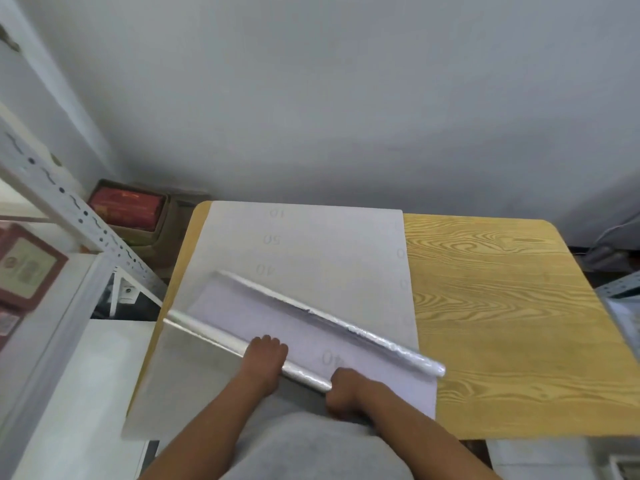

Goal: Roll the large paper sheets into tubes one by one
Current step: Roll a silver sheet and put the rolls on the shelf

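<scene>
Wooden table [502, 306], yellow with bold grain, rounded far corners, pushed close to a plain grey wall [329, 98]. Large paper sheets [311, 244] spread over the table's left half, faint mirrored numbers showing through, near edge overhanging toward the lap. On top, one sheet partly rolled: a near roll [207, 336] lying diagonally from the left table edge toward the hands, and a second, shinier finished tube [346, 325] lying parallel just beyond, its right end reaching past the sheets' right edge onto bare wood. Flat lilac-white strip of paper between the two.

Left hand [265, 358] laid over the near roll, fingers curled forward across it, pressing down. Right hand [346, 389] curled into a fist around the roll's right end, gripping it. Both forearms bare, grey clothing below.

White slotted-metal shelving [69, 209] at left, a framed reddish certificate [27, 265] leaning on it. Red box [126, 206] in an olive container on the floor in the corner behind. White surface [79, 393] beside the table at lower left. Blurred grey clutter at far right, contents not distinguishable.
</scene>
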